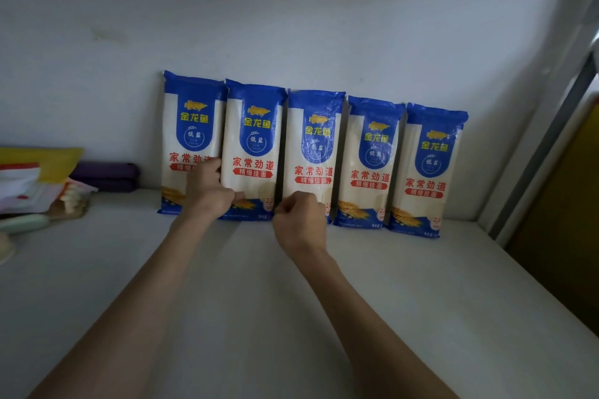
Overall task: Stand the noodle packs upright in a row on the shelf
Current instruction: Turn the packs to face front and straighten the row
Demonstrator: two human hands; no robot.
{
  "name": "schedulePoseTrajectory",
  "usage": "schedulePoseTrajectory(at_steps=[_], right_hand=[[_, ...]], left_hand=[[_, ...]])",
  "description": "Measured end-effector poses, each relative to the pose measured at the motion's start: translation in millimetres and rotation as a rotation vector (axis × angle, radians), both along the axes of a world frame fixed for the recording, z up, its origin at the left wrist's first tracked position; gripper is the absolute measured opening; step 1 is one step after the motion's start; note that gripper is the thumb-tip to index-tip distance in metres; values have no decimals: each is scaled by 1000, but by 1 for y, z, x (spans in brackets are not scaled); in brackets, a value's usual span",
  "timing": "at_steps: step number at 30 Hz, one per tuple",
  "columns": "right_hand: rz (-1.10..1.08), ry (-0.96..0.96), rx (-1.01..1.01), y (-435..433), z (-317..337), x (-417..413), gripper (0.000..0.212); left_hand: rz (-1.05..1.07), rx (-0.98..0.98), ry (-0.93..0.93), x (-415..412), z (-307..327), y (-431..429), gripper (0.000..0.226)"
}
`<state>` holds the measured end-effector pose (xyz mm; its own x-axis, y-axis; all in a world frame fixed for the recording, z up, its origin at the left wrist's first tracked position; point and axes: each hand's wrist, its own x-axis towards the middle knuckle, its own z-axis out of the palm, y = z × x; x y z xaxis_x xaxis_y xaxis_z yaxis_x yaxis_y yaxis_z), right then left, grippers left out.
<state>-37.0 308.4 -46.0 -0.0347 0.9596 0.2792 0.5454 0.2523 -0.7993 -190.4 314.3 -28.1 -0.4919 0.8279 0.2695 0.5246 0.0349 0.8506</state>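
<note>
Head view. Shelf (372, 285): pale, flat surface, white wall behind.

Noodle packs: five, blue-and-white, standing upright in a row against the wall, edges touching or slightly overlapping. From the left: first pack (191, 126), second pack (254, 139), third pack (314, 146), fourth pack (369, 165), fifth pack (428, 172).

Left hand (207, 191): forearm stretched forward, fingers curled around the left edge of the second pack, thumb pressed on its lower front.

Right hand (299, 220): forearm stretched forward, fingers bent inward into a loose fist at the third pack's lower left corner; whether it pinches the pack cannot be told.

Far left: yellow, purple and white clutter (48, 178).
</note>
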Motion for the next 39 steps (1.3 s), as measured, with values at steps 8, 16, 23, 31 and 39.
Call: schedulePoseTrajectory(at_steps=[8, 16, 23, 31, 39], right_hand=[[90, 17, -183, 13, 1, 18, 32], [214, 222, -324, 23, -3, 24, 43], [180, 235, -319, 30, 0, 28, 27], [234, 241, -322, 29, -2, 31, 44], [218, 111, -258, 31, -9, 27, 45]], left_hand=[[13, -237, 101, 17, 10, 7, 53], [213, -92, 112, 42, -6, 5, 70], [228, -47, 92, 48, -7, 0, 57], [220, 6, 62, 48, -9, 3, 55], [228, 2, 58, 50, -10, 11, 61]])
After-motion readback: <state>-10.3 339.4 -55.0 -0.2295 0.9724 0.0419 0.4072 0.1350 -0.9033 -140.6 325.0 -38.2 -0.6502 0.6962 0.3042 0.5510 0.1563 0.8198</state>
